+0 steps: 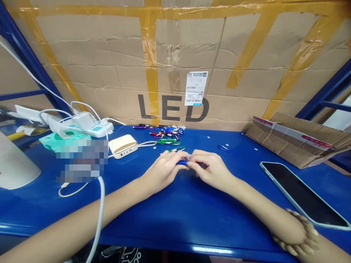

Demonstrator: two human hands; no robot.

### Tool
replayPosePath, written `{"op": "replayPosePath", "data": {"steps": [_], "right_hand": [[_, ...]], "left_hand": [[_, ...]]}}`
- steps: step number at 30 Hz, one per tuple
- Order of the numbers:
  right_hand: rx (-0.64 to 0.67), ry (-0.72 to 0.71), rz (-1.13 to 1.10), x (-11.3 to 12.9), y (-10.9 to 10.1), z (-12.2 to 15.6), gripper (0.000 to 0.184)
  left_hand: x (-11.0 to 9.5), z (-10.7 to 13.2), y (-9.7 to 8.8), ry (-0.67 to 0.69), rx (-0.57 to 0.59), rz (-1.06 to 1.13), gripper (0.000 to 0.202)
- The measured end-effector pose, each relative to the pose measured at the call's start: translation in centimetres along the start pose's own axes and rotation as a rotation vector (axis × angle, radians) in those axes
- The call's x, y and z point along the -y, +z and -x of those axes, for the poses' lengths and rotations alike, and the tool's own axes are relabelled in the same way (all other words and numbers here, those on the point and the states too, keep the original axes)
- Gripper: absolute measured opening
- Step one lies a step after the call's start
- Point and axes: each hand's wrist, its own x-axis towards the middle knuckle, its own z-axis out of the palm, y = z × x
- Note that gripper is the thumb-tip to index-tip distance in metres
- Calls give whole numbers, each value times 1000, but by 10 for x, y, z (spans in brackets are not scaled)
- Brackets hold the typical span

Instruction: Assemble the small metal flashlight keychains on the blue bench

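Near the middle of the blue table, my left hand [166, 168] is closed around a slim, shiny blue pen-shaped tube [182, 162]. The fingers of my right hand [210, 168] are pinched together at the tube's right end, and the fingertips of both hands nearly meet there. Anything smaller between the right fingertips is hidden. Just beyond my left hand lies a green pen-shaped tube [177, 149]. Behind it are several more in green, red, blue, purple and black, some with carabiner clips. A loose blue carabiner [224, 148] lies beyond my right hand.
A cream power bank [123, 146] sits left of the tubes. Further left are a power strip [102, 128], a green packet [65, 140], a white cylinder [16, 164] and a hanging white cable [100, 219]. A phone [304, 193] and an open cardboard box [298, 140] stand right. A large carton [109, 73] backs the table.
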Motion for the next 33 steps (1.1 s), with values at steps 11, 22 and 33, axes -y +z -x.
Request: {"op": "replayPosePath", "data": {"steps": [11,22,33], "right_hand": [[72,114,-48,-1,-1,-2,31],[-29,41,202,-5,-9,-3,27],[-233,-360,529,-10,-16,-2,22]], "left_hand": [[6,-4,0,-44,59,50,9],[-1,-4,3,-132,13,66,13],[-4,-5,5,-285,10,221,10]]}}
